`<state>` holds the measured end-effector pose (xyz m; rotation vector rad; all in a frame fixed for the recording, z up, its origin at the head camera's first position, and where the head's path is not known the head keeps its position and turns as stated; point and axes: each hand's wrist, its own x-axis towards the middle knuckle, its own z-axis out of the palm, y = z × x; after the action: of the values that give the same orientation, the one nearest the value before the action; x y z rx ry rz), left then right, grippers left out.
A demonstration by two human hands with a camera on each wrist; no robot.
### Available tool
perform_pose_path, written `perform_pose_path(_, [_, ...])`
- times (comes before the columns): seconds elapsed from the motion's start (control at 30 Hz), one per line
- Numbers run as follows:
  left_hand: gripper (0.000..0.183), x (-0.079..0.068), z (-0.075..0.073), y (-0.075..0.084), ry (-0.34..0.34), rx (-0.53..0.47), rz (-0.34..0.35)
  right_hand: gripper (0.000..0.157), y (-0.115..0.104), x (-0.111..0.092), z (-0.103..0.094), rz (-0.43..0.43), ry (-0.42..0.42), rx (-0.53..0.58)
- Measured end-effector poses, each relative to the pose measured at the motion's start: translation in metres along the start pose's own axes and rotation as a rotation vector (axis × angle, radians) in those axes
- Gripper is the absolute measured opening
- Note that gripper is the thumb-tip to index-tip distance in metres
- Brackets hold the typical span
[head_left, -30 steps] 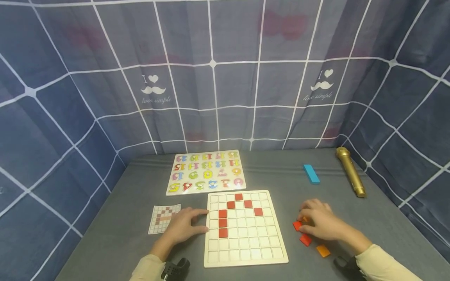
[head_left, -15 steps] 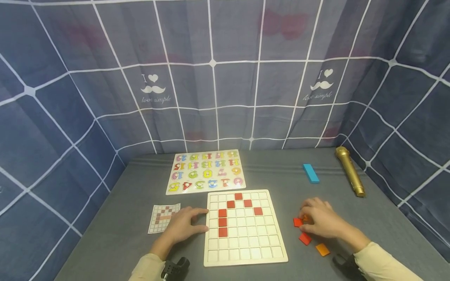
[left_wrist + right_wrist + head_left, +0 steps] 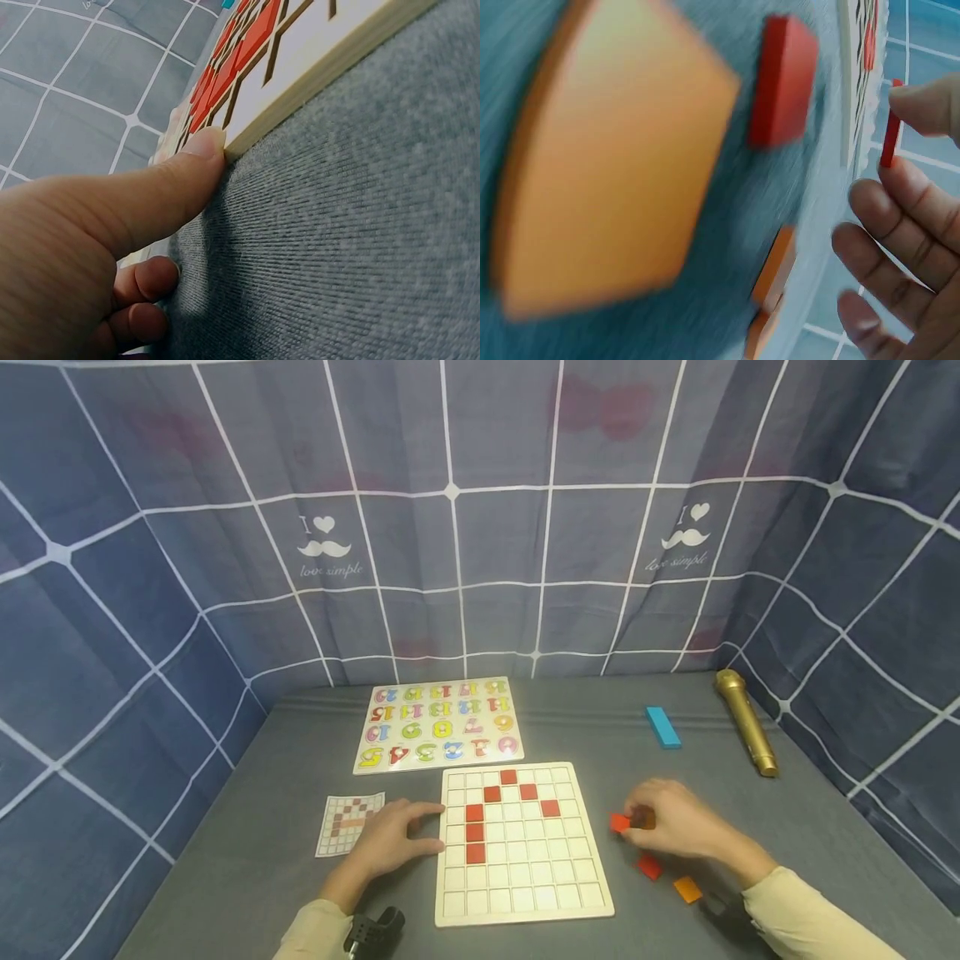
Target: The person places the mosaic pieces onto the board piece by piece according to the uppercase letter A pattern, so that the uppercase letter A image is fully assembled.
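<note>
My right hand (image 3: 675,817) pinches a red square tile (image 3: 619,822) between thumb and fingertip, just right of the wooden grid board (image 3: 525,906). The right wrist view shows this tile (image 3: 892,124) edge-on, raised off the cloth. Below the hand lie another red tile (image 3: 649,867) and an orange tile (image 3: 687,889); further orange tiles (image 3: 776,266) appear in the right wrist view. Several red tiles (image 3: 475,832) sit in the board's cells. My left hand (image 3: 393,839) rests with thumb and index fingertips against the board's left edge, partly over a printed grid card (image 3: 348,827).
A number puzzle board (image 3: 438,727) lies directly behind the grid board. Farther back on the right are a blue block (image 3: 663,727) and a gold microphone-shaped object (image 3: 747,723). A checked curtain (image 3: 495,543) encloses the grey table (image 3: 285,910) at the back and sides.
The right hand has picked up a red tile from the group at the right and shifted slightly left with it. The left hand has stayed at the board's edge.
</note>
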<state>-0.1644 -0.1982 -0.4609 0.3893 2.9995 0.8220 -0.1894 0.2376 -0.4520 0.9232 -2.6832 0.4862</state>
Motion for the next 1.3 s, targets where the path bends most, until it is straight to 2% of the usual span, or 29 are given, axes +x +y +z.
perform_pose_path(0.17, [0.054,0.001,0.000,-0.002,0.005,-0.008,0.010,0.015,-0.014,0.012,0.007,0.038,-0.117,0.223])
perform_pose_path(0.3, [0.054,0.000,0.001,-0.001,-0.004,-0.014,0.001,0.016,-0.026,0.019,0.014,0.002,-0.133,0.285])
perform_pose_path(0.47, [0.055,-0.001,0.000,0.000,-0.008,-0.018,-0.012,0.016,-0.039,0.031,0.017,-0.068,-0.129,0.253])
perform_pose_path(0.67, [0.055,-0.001,0.000,0.000,-0.005,-0.020,0.002,0.018,-0.053,0.045,0.020,-0.032,-0.231,0.207])
perform_pose_path(1.07, [0.061,-0.002,-0.002,0.002,-0.018,-0.012,-0.002,0.018,-0.060,0.054,0.025,-0.031,-0.224,0.117])
perform_pose_path(1.3, [0.062,-0.001,0.000,0.003,-0.024,-0.021,-0.026,0.016,-0.061,0.055,0.026,-0.024,-0.247,0.114])
